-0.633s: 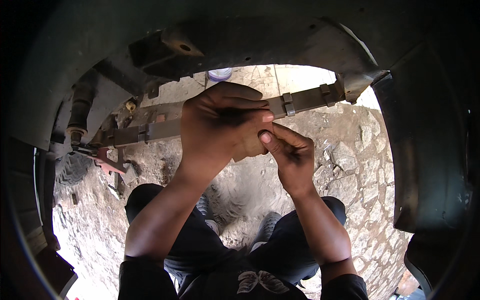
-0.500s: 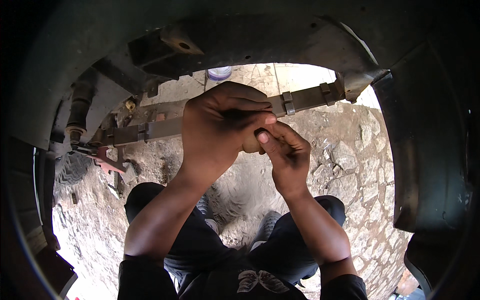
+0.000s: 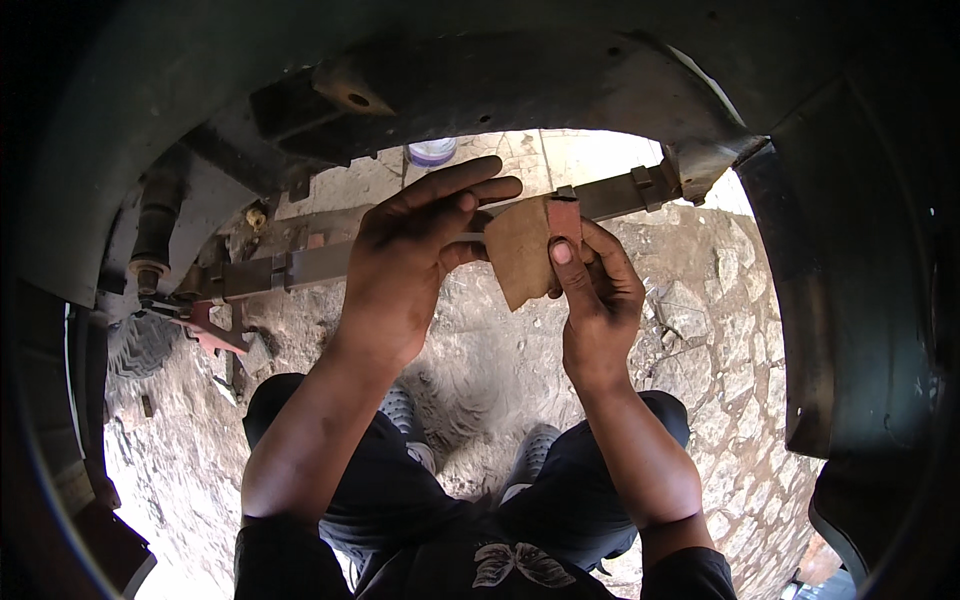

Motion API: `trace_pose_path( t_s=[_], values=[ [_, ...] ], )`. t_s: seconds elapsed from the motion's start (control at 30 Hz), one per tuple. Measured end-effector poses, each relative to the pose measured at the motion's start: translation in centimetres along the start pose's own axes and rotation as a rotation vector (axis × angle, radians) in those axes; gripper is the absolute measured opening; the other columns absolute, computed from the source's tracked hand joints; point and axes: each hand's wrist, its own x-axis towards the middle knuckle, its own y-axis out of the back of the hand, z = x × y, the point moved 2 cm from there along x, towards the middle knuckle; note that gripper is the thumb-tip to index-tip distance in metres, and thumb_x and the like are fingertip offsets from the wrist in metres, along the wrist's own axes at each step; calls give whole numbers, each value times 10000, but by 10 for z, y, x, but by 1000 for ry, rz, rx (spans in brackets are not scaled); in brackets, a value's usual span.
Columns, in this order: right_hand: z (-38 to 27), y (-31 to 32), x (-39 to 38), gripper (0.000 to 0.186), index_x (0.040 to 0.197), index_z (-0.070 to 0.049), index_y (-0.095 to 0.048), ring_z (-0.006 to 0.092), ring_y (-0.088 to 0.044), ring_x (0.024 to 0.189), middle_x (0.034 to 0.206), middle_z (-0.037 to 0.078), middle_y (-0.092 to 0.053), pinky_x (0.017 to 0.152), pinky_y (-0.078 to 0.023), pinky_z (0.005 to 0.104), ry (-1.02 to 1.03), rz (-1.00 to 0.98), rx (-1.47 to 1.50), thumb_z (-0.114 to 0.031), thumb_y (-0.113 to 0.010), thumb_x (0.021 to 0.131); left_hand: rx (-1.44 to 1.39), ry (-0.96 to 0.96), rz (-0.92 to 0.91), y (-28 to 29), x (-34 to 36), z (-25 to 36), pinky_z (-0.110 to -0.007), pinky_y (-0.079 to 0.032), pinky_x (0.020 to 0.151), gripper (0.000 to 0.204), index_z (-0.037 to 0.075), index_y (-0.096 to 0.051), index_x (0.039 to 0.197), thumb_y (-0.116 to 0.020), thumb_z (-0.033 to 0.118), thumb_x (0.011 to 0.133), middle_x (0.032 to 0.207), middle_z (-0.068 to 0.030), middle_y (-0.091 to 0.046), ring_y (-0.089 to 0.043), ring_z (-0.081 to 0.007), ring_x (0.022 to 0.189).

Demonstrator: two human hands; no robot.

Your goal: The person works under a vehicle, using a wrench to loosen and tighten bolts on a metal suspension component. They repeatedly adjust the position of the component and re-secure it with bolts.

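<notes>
A long rusty leaf spring (image 3: pixel 300 265) runs from lower left to upper right under a dark vehicle body. In front of it I hold a brown, worn pad-like piece (image 3: pixel 525 250) with a reddish edge. My right hand (image 3: pixel 590 290) pinches its right side between thumb and fingers. My left hand (image 3: pixel 410 260) holds its left edge, fingers stretched out flat above it and over the spring.
The dark wheel arch (image 3: pixel 820 300) curves around on the right and above. A shock absorber (image 3: pixel 155 225) and red bracket (image 3: pixel 215 335) sit at the left. Below are stony ground (image 3: pixel 700 330), my knees and grey shoes (image 3: pixel 535 455). A purple-and-white container (image 3: pixel 432 152) stands beyond.
My hands have drawn apart from their clasp over the spring, and the brown piece, hidden before, now shows between them. My left fingers have straightened.
</notes>
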Motion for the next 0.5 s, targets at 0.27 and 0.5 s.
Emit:
trace_pose_path(
  t_s=[0.27, 0.5],
  values=[
    [3, -1, 0, 289, 1325, 26, -650, 121, -678, 959, 1100, 79, -744, 841, -541, 275, -17, -1, -6, -67, -647, 1051, 350, 63, -93, -9, -7, 4, -284, -580, 872, 440, -13, -667, 1325, -795, 22, 906, 1144, -92, -748, -694, -125, 1033],
    [4, -2, -1, 254, 1295, 25, -672, 110, -695, 981, 1120, 87, -750, 839, -565, 260, 31, -41, 11, -45, -653, 1051, 480, -2, -120, -14, -6, 1, -250, -562, 840, 354, -21, -681, 1254, -795, 62, 930, 1010, -84, -783, -707, -101, 960]
  ],
)
